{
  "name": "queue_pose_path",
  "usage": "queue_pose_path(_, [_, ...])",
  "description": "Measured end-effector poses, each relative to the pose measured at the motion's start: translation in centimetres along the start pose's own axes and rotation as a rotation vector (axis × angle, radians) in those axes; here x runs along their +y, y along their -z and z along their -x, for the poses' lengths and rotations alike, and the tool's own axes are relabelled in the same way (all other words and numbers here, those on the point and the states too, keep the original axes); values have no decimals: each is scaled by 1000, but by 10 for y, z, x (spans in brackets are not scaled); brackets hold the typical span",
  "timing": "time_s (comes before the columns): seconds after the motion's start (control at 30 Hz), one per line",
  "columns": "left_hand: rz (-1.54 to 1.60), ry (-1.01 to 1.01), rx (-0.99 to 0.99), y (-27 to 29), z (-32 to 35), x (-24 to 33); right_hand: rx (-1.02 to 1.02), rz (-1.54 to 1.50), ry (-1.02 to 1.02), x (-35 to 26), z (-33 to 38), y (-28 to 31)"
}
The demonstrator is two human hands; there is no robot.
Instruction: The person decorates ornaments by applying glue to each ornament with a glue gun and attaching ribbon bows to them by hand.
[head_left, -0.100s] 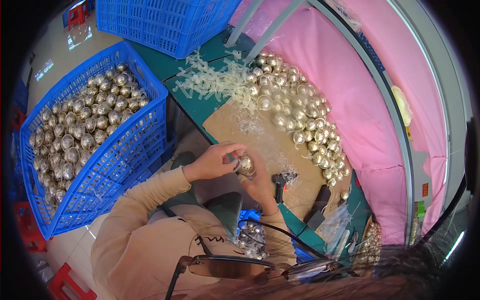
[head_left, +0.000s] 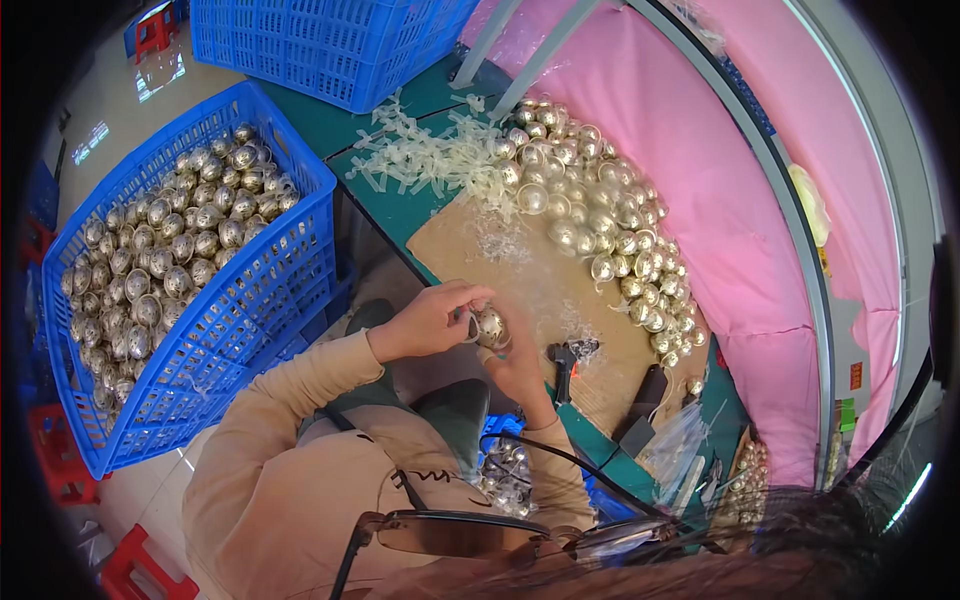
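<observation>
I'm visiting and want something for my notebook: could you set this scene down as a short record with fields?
Right hand: holding a silver ball
Left hand: fingers bent beside that ball; contact unclear
Work surface: green tabletop, partly covered by cardboard
On it: heaped silvery balls, translucent strips
Person's left: blue crate of similar balls
Beyond heap: pink cloth

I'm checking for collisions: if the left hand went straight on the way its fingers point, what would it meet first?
Probably the silvery ball in the right hand, just beyond the left hand; depth there is unclear, so they may be touching.
</observation>
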State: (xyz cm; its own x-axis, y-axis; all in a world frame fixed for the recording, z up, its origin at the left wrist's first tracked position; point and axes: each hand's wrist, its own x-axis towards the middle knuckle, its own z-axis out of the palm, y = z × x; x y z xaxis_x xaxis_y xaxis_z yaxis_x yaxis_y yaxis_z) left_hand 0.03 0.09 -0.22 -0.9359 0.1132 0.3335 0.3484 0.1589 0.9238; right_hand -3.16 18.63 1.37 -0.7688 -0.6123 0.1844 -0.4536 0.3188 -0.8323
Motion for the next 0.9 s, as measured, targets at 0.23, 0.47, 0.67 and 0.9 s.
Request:
queue_pose_path(0.23, [-385, -201, 84, -8, 1, -9, 25, -120, -32, 32, 11, -12])
queue_pose_path(0.47, [-42, 197, -81, -4, 3, -9, 29, -212, -21, 38, 17, -17])
queue_pose_path(0.67, [587, 276, -21, -18, 5, -23, 31, -340, -30, 57, 25, -31])
queue_pose_path(0.9, [736, 259, 40, -22, 10, -35, -64, -601, -157, 53, 32, -27])
